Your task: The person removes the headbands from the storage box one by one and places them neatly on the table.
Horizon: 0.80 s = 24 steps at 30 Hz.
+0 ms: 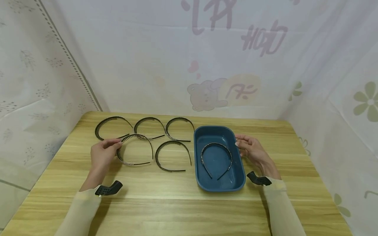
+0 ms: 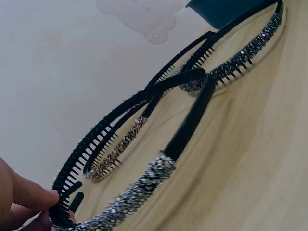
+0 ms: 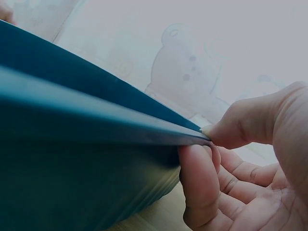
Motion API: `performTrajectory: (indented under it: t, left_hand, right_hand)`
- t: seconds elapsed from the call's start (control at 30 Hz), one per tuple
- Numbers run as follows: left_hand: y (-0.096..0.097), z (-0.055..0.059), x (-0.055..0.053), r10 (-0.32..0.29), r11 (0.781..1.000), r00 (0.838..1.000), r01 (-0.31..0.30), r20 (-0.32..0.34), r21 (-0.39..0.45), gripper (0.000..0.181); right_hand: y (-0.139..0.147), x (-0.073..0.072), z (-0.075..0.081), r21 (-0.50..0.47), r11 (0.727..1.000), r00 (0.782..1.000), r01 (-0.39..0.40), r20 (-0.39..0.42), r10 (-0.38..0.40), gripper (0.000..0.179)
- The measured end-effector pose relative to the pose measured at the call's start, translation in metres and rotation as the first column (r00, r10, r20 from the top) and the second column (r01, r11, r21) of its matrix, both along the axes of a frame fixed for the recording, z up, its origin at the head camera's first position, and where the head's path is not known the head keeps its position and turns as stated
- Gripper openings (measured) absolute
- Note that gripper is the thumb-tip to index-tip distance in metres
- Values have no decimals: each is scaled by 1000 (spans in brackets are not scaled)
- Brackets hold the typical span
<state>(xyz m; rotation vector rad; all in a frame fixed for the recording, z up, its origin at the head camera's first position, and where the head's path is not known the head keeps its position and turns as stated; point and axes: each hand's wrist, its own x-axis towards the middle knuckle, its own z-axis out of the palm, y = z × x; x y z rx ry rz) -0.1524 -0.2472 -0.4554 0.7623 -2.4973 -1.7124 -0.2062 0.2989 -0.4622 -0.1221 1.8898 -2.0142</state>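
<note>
My left hand [image 1: 104, 152] pinches a black toothed headband [image 1: 135, 135] by its left side; silvery glitter covers part of the band in the left wrist view [image 2: 127, 204]. It appears raised a little, its edge overlapping the headbands behind. With thumb above and fingers below, my right hand [image 1: 253, 151] grips the right rim of a blue plastic tray [image 1: 220, 189]. Inside that tray lies one glittery headband [image 1: 216, 144], ends toward me. The right wrist view shows the thumb [image 3: 245, 122] on the rim.
Behind the left hand lie three more headbands: one at the left [image 1: 101, 124], one in the middle [image 1: 144, 120] and one near the tray [image 1: 178, 119]. Another headband [image 1: 157, 154] sits just left of the tray. Patterned cloth [image 1: 147, 65] hangs behind the wooden table [image 1: 165, 213].
</note>
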Motion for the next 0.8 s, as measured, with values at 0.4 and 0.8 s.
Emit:
performTrajectory:
  t: [0.4,0.8]
  left_hand:
    - [-2,-3,8,-124,981,992,128,37,-146,32]
    - [-2,4,12,-259,917,966,237,-26,-320,33]
  right_hand:
    - [0,1,1,18,1000,1000,7,5,-7,53]
    - [-1,-1,-1,17,1000,1000,3,-6,-3,51]
